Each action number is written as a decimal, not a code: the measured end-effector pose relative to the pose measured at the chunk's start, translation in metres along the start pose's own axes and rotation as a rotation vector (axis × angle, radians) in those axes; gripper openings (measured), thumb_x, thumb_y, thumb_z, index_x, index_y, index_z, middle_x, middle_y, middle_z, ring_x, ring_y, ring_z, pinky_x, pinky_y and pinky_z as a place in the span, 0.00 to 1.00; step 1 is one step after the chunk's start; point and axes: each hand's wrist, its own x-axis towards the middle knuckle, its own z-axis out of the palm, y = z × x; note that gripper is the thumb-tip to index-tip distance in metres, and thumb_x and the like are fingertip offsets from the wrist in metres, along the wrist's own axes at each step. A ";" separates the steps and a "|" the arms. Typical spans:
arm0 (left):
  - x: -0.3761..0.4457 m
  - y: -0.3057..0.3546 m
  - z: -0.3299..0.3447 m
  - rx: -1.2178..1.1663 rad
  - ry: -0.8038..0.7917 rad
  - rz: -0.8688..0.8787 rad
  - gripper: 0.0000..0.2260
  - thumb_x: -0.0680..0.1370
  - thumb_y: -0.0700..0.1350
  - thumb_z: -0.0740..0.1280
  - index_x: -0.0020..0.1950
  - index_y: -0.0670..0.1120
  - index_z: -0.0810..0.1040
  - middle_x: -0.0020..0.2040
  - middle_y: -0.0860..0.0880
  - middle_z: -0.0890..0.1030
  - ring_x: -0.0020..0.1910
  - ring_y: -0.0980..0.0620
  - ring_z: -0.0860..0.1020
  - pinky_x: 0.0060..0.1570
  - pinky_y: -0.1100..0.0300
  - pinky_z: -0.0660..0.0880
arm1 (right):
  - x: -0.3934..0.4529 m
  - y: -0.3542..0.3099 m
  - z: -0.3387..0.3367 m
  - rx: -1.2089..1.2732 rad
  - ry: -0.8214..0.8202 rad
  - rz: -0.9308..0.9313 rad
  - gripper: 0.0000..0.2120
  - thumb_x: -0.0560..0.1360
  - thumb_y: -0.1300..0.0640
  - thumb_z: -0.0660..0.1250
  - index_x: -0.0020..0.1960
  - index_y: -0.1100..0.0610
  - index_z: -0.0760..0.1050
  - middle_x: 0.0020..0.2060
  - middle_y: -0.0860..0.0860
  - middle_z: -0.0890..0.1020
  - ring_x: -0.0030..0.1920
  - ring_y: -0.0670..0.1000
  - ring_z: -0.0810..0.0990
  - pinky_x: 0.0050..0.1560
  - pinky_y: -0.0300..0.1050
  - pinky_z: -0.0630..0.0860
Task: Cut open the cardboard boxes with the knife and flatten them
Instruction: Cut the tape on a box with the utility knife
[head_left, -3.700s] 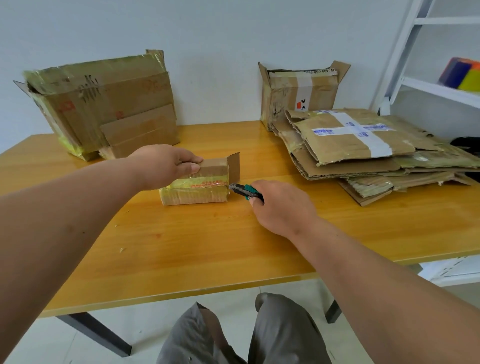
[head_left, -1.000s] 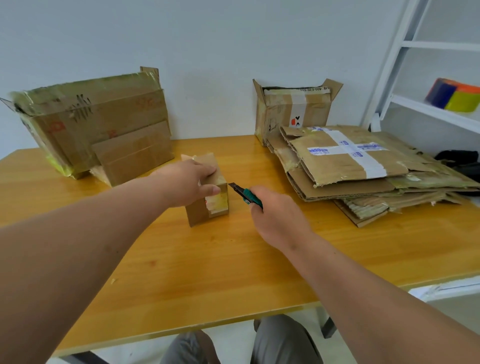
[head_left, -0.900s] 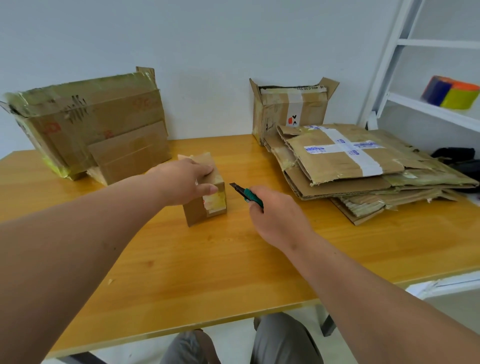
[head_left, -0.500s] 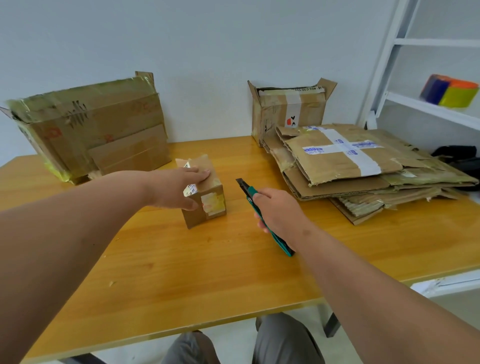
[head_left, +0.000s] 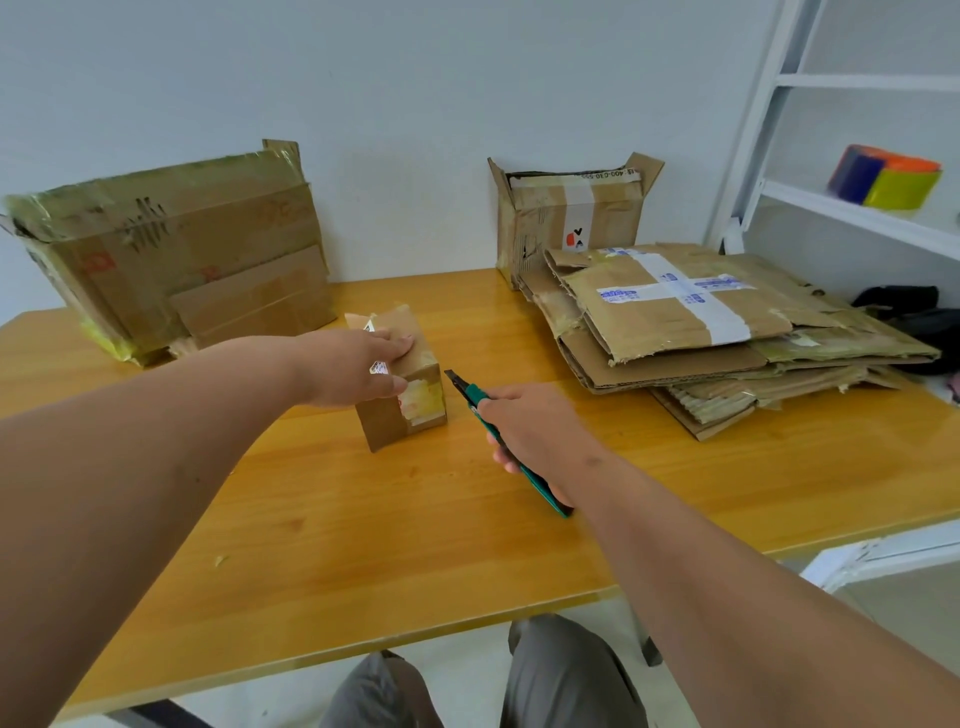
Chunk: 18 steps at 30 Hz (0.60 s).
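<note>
Our left hand (head_left: 353, 371) grips the small box (head_left: 410, 384) on the bench (head_left: 363, 519), fingers over its top, thumb on its near side. Our right hand (head_left: 530, 431) fingers wrap the knife (head_left: 470, 392), tip just right of the box, not touching.

Small box (head_left: 402, 376) mid-table (head_left: 363, 545); knife (head_left: 506, 441) right; flattened stack (head_left: 701, 332) far right.
</note>
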 end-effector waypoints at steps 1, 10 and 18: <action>0.000 -0.001 0.000 -0.005 0.000 -0.001 0.29 0.81 0.59 0.57 0.79 0.59 0.49 0.80 0.54 0.51 0.76 0.47 0.59 0.71 0.53 0.59 | 0.001 -0.001 0.001 -0.016 -0.016 0.004 0.13 0.82 0.62 0.59 0.62 0.55 0.77 0.36 0.50 0.75 0.32 0.46 0.74 0.31 0.37 0.69; 0.002 -0.004 0.004 -0.047 0.002 -0.002 0.29 0.81 0.59 0.57 0.79 0.60 0.49 0.80 0.56 0.50 0.76 0.47 0.59 0.71 0.52 0.59 | 0.006 -0.001 0.005 -0.022 0.021 -0.002 0.16 0.82 0.59 0.61 0.68 0.54 0.75 0.38 0.51 0.78 0.33 0.48 0.75 0.32 0.40 0.71; 0.001 -0.003 0.006 -0.077 0.007 -0.002 0.28 0.81 0.58 0.57 0.79 0.60 0.48 0.79 0.57 0.49 0.76 0.47 0.59 0.71 0.53 0.59 | 0.006 0.000 0.002 -0.013 0.014 -0.022 0.15 0.82 0.59 0.61 0.68 0.56 0.74 0.40 0.55 0.78 0.34 0.50 0.75 0.31 0.41 0.72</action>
